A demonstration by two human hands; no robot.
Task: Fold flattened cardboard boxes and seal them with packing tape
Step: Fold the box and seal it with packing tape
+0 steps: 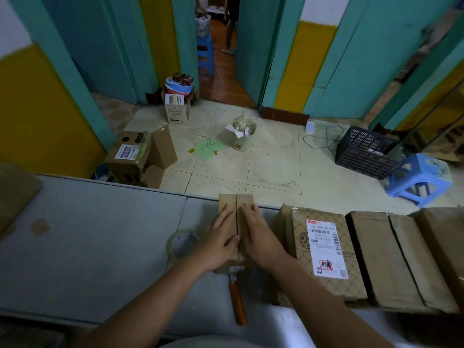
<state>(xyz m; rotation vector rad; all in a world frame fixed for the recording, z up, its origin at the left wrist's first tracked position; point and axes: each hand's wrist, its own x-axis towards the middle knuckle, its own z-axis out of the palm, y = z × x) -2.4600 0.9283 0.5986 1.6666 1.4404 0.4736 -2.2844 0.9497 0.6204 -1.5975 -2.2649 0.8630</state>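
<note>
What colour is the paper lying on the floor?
The paper is light green, seen in the head view.

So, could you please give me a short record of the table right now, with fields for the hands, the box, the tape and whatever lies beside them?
left hand: flat on the left flap of the box, fingers straight
right hand: flat on the right flap
box: small, on the grey table, flaps closed, no tape visible on the seam
tape roll: lying flat just left of the left hand
orange-handled tool: on the table, at the box's near side
labelled parcel: right of the box, label up
</note>
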